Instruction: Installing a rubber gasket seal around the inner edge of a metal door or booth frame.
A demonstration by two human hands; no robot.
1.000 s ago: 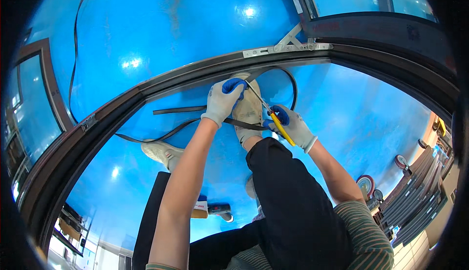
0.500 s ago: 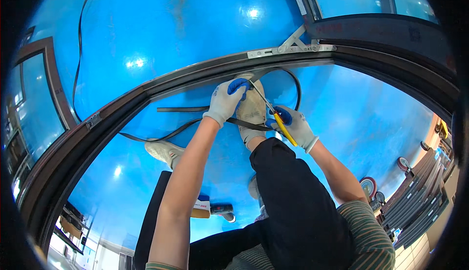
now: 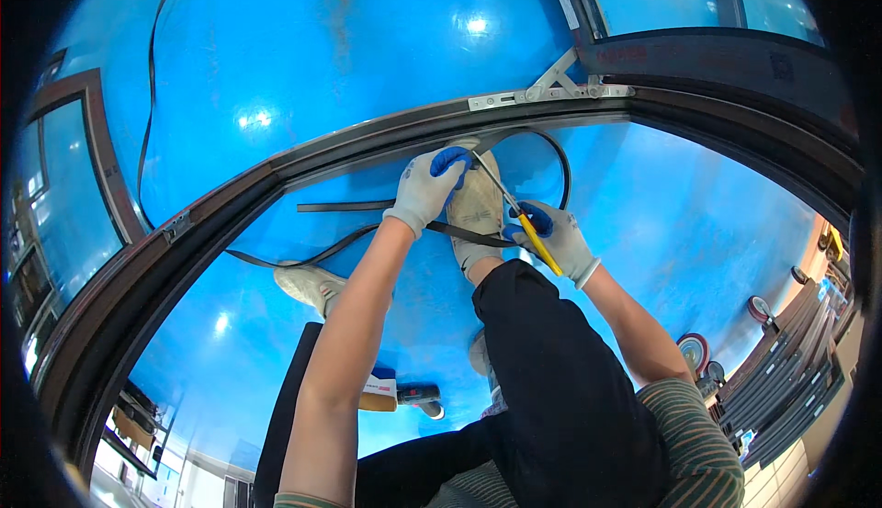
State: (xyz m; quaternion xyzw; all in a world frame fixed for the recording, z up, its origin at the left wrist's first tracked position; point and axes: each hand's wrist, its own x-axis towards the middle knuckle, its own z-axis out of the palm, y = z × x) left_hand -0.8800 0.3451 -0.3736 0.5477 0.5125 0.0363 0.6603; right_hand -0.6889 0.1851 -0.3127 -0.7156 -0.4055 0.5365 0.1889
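My left hand (image 3: 427,186), in a grey glove with blue fingertips, is closed in a pinch on a black rubber strip (image 3: 565,164) beside the dark frame's inner edge. The strip loops round to the right, and a length passes below this hand. My right hand (image 3: 558,240), gloved alike, is wrapped round a yellow-handled tool (image 3: 540,246) with a long, slim metal front part. Its tip reaches my left fingertips at the strip; the exact contact is too small to tell. Beneath the tool is my right shoe (image 3: 476,197).
The large dark frame (image 3: 367,136) arches across the blue floor (image 3: 303,39), with a metal hinge arm (image 3: 551,81) on it. Another framed panel (image 3: 78,163) stands left. Dark profiles (image 3: 781,389) and round wheels (image 3: 694,352) are at the right. A power tool (image 3: 418,395) lies near my legs.
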